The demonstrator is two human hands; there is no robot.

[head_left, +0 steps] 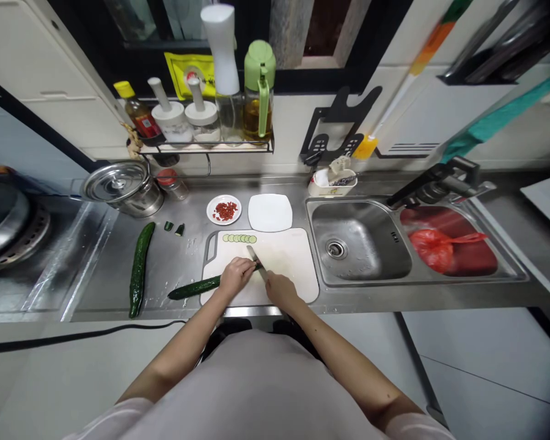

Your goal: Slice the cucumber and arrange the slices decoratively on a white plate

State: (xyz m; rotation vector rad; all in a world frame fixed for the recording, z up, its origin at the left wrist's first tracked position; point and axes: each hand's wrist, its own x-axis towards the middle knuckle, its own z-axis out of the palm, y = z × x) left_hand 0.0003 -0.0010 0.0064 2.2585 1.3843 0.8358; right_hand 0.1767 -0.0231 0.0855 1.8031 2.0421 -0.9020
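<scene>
My left hand (236,276) is wrapped over the right part of a dark green cucumber (195,288), which lies across the white cutting board (293,263) and sticks out past its left edge. In my right hand (282,291) is a kitchen knife (255,256), its blade angled up and left beside the cucumber's right end. A row of overlapping cucumber slices (239,239) lies near the board's top edge. Another whole cucumber (140,269) rests on the steel counter to the left. Two small cut-off cucumber ends (179,230) sit above it.
Behind the board stand a plate of chopped red pieces (224,210) and a white square plate (270,212). A lidded steel pot (123,186) is at the back left. The sink (362,241) lies right, with a red plastic bag (435,247) in its second basin.
</scene>
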